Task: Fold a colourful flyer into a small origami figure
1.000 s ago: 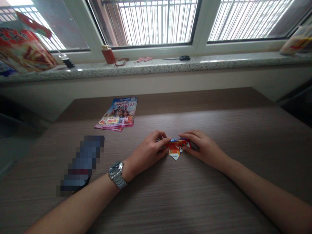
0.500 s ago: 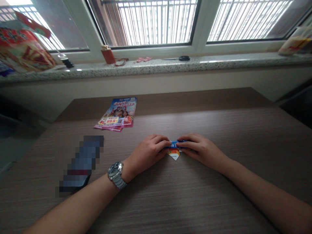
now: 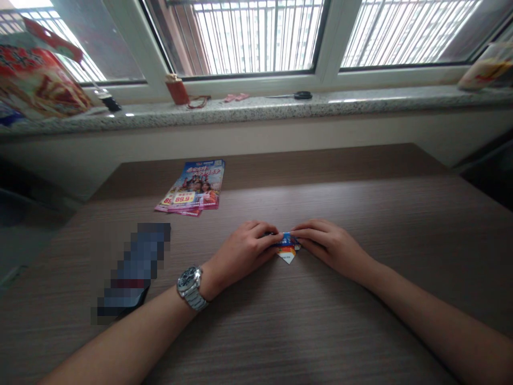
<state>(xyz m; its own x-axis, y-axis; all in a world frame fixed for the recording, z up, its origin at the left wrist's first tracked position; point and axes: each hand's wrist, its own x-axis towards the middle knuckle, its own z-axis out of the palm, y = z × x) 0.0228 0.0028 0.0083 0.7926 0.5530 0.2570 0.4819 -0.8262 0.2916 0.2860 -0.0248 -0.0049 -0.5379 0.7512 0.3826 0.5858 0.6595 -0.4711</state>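
A small folded paper, blue on top with an orange band and a white pointed tip toward me, lies on the brown table. My left hand, with a metal watch on its wrist, has its fingers closed on the paper's left end. On the right end, the fingers of my right hand are pressed together on the paper. Both hands rest low over the table, and their fingertips cover the paper's ends.
A fanned stack of colourful flyers lies at the table's back left. Nearer, on the left, is a pixelated dark object. The granite sill bears a red container, scissors and a large red package.
My fingers have shifted slightly on the paper; the right fingertips have moved a little to the right, showing more of the blue part. The other things stay in place.
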